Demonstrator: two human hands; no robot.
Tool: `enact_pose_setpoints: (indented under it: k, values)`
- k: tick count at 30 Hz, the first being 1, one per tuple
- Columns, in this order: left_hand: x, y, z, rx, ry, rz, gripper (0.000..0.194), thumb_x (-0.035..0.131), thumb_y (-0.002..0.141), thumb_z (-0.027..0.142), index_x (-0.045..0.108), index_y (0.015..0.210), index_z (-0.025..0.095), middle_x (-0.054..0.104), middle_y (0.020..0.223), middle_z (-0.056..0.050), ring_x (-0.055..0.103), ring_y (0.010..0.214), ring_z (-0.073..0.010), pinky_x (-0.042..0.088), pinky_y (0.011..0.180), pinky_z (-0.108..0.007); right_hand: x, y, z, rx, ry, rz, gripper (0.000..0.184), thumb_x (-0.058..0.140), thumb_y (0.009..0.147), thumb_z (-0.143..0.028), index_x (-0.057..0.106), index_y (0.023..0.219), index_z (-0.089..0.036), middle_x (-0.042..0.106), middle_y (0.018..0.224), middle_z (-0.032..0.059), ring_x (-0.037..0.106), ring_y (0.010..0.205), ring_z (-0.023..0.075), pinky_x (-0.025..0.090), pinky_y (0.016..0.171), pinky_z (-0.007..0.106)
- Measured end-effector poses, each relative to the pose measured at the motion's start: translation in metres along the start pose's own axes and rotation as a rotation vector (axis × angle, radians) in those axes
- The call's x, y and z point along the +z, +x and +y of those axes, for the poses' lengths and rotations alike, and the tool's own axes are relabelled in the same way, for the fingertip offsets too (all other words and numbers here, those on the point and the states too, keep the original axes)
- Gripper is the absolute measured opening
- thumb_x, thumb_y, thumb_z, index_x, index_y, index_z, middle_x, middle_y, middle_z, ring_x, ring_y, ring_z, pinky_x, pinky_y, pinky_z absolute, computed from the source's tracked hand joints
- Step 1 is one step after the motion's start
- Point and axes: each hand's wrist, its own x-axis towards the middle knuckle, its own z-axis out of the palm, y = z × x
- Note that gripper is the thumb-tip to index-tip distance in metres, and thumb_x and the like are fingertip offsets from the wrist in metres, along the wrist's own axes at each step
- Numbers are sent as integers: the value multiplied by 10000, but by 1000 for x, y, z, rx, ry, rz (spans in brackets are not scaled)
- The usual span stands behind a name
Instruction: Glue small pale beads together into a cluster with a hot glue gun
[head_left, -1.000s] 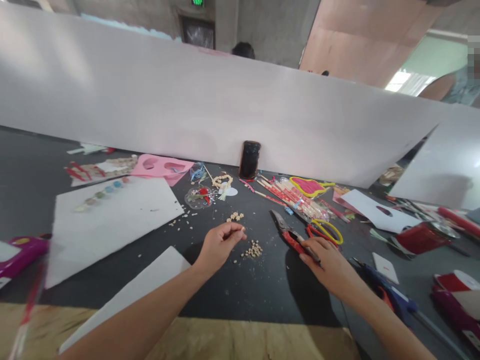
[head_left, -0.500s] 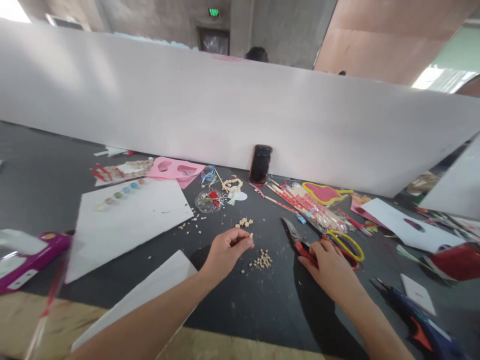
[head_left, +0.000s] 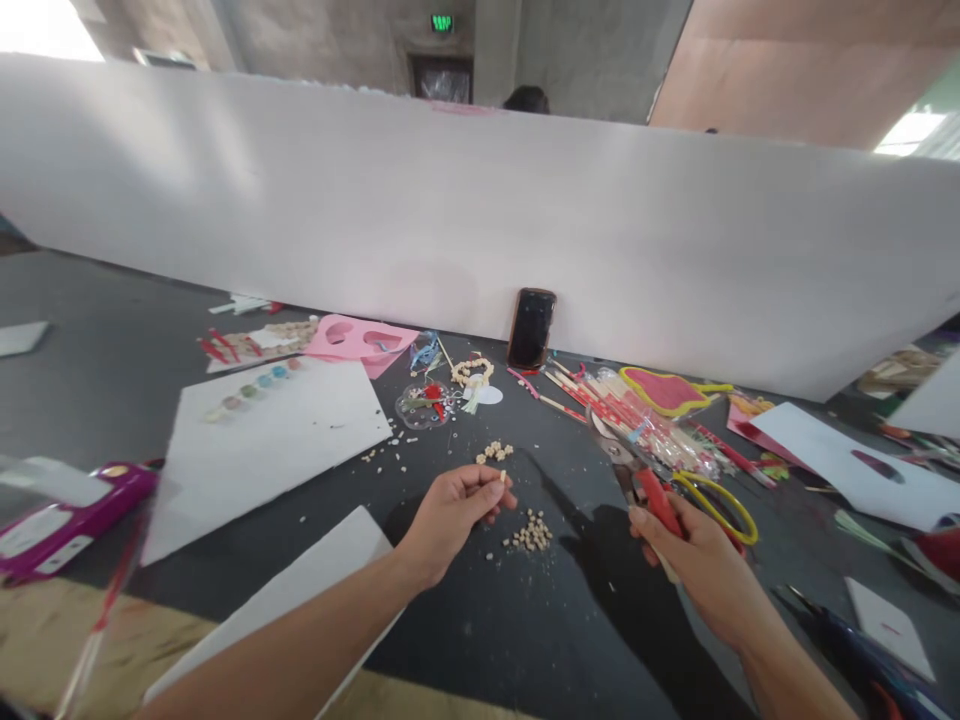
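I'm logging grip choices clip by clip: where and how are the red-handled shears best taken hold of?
Probably by the handles, from the near right side, palm wrapped around them. The metal blades point away and leftward, while the handles slant back toward the person's right; the right hand holds that end, behind the blades.

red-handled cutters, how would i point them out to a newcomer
Start at the white board and come down to the dark table. Right of the heap of pale pellets, the right grip holds the cutters. Their red handle forms no ring, unlike the yellow loop beside them.
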Motion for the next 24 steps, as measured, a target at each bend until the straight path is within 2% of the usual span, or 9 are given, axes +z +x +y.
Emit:
enact_pose_setpoints:
  k: [3, 5, 7, 9, 12, 16, 24]
  values:
    - [0, 1, -1, -21, -89, -30, 261, 596, 735, 385, 608, 791, 131, 639, 717, -54, 494, 572, -92, 393, 573, -208, 2, -6, -6, 14, 273, -143, 351, 462, 801, -511, 535, 844, -171, 598, 659, 22, 550, 532, 141, 401, 436, 228]
    - [0, 1, -2, -26, -107, -42, 266, 595, 739, 393, 604, 787, 132, 633, 704, -47, 486, 563, -87, 387, 568, -203, 4, -9, -10, -26, 291, -218, 338, 475, 805, -482, 552, 895, -166, 631, 753, 45, 577, 579, 149, 439, 467, 235]
    - [0, 1, -2, -21, -105, -49, 267, 586, 748, 397, 603, 793, 134, 630, 696, -40, 479, 558, -83, 381, 562, -197, 7, -11, -12, -93, 210, -249, 315, 497, 806, -436, 568, 965, -174, 655, 824, 55, 610, 662, 169, 489, 554, 253]
    - [0, 2, -2, -9, -90, -51, 266, 576, 757, 397, 604, 800, 136, 632, 693, -37, 477, 558, -80, 378, 561, -192, 11, -12, -13, -190, 91, -227, 327, 522, 798, -382, 556, 1066, -198, 655, 972, 71, 621, 839, 202, 509, 715, 289]
    - [1, 2, -1, 6, -53, -45, 275, 564, 762, 409, 601, 793, 138, 635, 691, -37, 486, 565, -87, 384, 566, -197, 17, -13, -15, -360, -82, -182, 310, 521, 796, -309, 559, 1093, -226, 561, 1200, 89, 521, 1094, 235, 436, 908, 343]
    - [1, 2, 1, 7, -12, -26, 282, 551, 763, 426, 586, 772, 146, 635, 682, -34, 493, 571, -99, 388, 571, -204, 24, -16, -17, -478, -226, -185, 252, 486, 812, -265, 583, 1042, -228, 506, 1269, 102, 463, 1165, 240, 429, 930, 361]
    - [1, 1, 3, 3, -9, -10, 252, 556, 767, 396, 581, 737, 147, 643, 650, -20, 503, 574, -95, 388, 581, -200, 23, -19, -17, -533, -338, -189, 242, 471, 822, -259, 572, 1041, -238, 447, 1324, 99, 461, 1169, 236, 449, 908, 347]
